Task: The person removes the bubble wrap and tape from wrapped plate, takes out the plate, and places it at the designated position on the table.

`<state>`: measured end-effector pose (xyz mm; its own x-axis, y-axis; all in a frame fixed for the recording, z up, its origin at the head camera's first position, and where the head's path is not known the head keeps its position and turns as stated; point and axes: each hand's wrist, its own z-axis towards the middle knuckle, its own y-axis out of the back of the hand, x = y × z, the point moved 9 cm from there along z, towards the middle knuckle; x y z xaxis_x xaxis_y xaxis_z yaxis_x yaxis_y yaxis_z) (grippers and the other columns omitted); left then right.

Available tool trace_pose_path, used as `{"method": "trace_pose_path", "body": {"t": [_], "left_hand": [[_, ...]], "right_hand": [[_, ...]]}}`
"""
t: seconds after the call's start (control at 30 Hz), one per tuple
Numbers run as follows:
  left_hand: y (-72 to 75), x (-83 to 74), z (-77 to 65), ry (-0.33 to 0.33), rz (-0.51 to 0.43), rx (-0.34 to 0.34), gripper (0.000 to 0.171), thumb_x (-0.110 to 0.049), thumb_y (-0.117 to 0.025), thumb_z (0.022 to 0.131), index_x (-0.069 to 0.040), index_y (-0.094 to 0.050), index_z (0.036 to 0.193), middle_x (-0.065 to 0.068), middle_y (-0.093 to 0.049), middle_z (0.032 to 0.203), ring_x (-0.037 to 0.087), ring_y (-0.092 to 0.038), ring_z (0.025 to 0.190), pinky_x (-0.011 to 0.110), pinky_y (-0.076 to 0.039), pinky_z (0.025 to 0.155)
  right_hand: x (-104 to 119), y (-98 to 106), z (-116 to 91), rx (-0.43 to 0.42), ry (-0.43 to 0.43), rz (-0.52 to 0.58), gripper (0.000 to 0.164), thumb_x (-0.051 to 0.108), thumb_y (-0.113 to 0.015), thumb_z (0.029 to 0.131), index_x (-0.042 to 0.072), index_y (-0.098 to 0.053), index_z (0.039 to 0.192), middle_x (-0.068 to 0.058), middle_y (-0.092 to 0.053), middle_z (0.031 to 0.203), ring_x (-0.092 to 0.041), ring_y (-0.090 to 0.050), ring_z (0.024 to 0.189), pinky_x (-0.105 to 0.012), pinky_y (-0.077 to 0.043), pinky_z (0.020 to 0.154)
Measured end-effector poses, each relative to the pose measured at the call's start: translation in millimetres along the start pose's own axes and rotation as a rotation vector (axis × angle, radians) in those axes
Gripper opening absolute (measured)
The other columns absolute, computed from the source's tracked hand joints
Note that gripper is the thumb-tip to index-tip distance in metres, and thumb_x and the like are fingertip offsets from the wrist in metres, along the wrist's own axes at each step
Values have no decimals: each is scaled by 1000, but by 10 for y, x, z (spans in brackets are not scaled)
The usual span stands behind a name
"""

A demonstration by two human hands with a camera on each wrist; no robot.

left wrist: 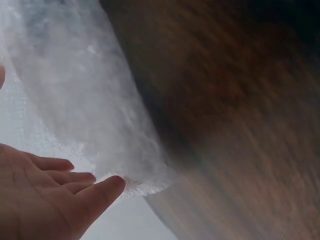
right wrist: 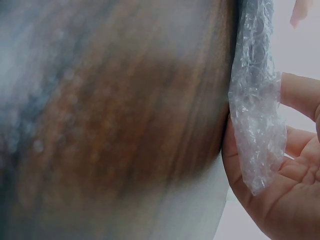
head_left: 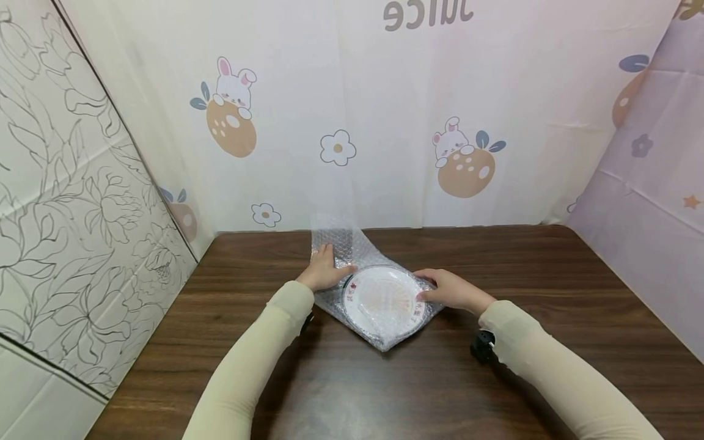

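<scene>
A round white plate [head_left: 382,300] with red characters and a dark rim lies on the table inside clear bubble wrap [head_left: 360,247]. A long flap of the wrap stretches up and back from the plate's left side. My left hand [head_left: 323,272] rests on the wrap at the plate's upper left, its fingers fairly straight; the left wrist view shows that hand [left wrist: 55,190] beside the wrap's edge [left wrist: 95,95]. At the plate's right edge my right hand [head_left: 453,289] grips the wrapped side. A folded corner of wrap [right wrist: 257,125] sits between the right hand's [right wrist: 285,185] thumb and fingers.
The dark wooden table [head_left: 352,391] spreads around the plate. Behind it hangs a pale curtain [head_left: 385,183] printed with rabbits and fruit. White floral panels [head_left: 82,153] stand along the left side.
</scene>
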<state>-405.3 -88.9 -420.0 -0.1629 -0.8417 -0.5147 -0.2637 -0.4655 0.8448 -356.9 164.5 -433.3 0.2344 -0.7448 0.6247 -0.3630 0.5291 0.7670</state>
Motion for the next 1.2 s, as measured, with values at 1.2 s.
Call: {"method": "trace_pose_path", "body": {"t": [1.2], "left_hand": [[85, -197, -178, -50, -114, -77, 96, -57, -57, 92, -2, -12, 157, 18, -12, 164, 34, -11, 152, 50, -16, 123]], "right_hand": [[24, 0, -17, -1, 8, 3, 63, 30, -69, 92, 3, -47, 144, -23, -50, 144, -40, -44, 135, -57, -39, 108]]}}
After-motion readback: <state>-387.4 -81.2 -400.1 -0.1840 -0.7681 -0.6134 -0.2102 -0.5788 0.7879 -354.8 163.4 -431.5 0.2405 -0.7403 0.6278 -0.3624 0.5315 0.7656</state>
